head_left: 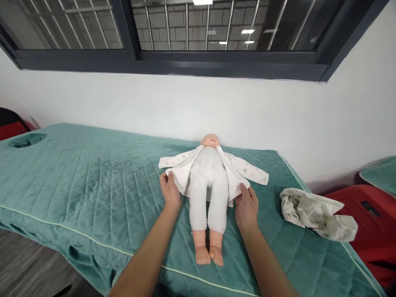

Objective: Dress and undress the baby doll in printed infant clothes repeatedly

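Head view shows us a soft baby doll in a white bodysuit with bare pink feet (209, 185), lying on its back between our two hands, head toward the white wall (198, 107) and feet toward us. A small white printed cotton jacket (239, 171) lies spread open under the doll, its sleeves stretched out to either side. Our left hand (170, 192) pinches the jacket's left front panel just beside the doll's hip, and our right hand (246, 206) grips the lower edge of the other panel, touching the doll's thigh.

All of this rests on a teal quilted massage bed (77, 177) with pale piping along its border. The doll lies toward the bed's far right part, its head near the wall. The near edge runs just below the doll's feet. To the left we have a wide stretch of bare quilting, reaching to an oval face hole (27, 140) at the far left end. To the right, a crumpled white printed cloth (315, 212) sits close to the bed's right edge, apart from our right hand.
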Action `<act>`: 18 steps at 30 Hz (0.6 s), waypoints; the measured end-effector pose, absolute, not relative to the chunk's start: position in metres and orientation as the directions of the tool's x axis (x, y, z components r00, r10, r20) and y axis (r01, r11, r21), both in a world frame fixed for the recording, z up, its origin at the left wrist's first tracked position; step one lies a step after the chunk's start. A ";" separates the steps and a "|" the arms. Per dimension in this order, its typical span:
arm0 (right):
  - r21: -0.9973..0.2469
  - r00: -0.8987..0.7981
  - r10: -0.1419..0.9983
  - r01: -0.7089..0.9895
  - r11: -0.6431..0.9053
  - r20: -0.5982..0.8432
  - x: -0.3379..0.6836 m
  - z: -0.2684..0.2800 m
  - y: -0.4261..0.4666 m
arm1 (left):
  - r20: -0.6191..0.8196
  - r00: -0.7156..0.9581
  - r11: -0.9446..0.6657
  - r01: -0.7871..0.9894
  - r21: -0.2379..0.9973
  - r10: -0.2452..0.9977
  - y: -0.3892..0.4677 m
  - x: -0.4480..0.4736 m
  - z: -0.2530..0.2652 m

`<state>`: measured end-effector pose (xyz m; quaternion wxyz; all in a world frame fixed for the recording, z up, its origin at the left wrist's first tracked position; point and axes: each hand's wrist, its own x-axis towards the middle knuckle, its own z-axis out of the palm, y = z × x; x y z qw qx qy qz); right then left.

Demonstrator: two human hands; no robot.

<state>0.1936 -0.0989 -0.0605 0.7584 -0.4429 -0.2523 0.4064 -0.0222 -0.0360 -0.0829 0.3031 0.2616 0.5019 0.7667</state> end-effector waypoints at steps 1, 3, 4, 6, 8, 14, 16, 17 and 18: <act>-0.871 0.543 0.840 -0.407 0.276 0.013 0.194 -0.060 -0.102 | 0.102 -0.689 -0.316 -0.191 0.929 0.717 -0.036 -0.023 -0.084; -0.861 0.548 0.837 -0.427 0.276 -0.004 0.195 -0.059 -0.109 | 0.111 -0.694 -0.314 -0.173 0.934 0.711 -0.036 -0.024 -0.084; -0.858 0.551 0.834 -0.433 0.276 -0.010 0.196 -0.058 -0.113 | 0.115 -0.693 -0.312 -0.165 0.935 0.711 -0.036 -0.024 -0.084; -0.855 0.563 0.826 -0.439 0.278 -0.021 0.197 -0.058 -0.120 | 0.123 -0.692 -0.312 -0.154 0.938 0.711 -0.036 -0.023 -0.084; -0.860 0.569 0.822 -0.433 0.271 -0.028 0.199 -0.059 -0.127 | 0.131 -0.700 -0.320 -0.146 0.936 0.702 -0.035 -0.023 -0.083; -0.891 0.588 0.808 -0.383 0.244 -0.031 0.202 -0.064 -0.151 | 0.142 -0.719 -0.302 -0.099 0.948 0.681 -0.038 -0.027 -0.078; -0.899 0.591 0.806 -0.370 0.236 -0.032 0.202 -0.066 -0.156 | 0.161 -0.724 -0.289 -0.055 0.956 0.671 -0.041 -0.028 -0.076; -0.904 0.593 0.804 -0.359 0.233 -0.029 0.202 -0.067 -0.157 | 0.174 -0.723 -0.286 -0.035 0.957 0.669 -0.041 -0.028 -0.076; -0.912 0.598 0.801 -0.341 0.228 -0.023 0.202 -0.068 -0.158 | 0.186 -0.714 -0.282 -0.017 0.959 0.675 -0.042 -0.028 -0.076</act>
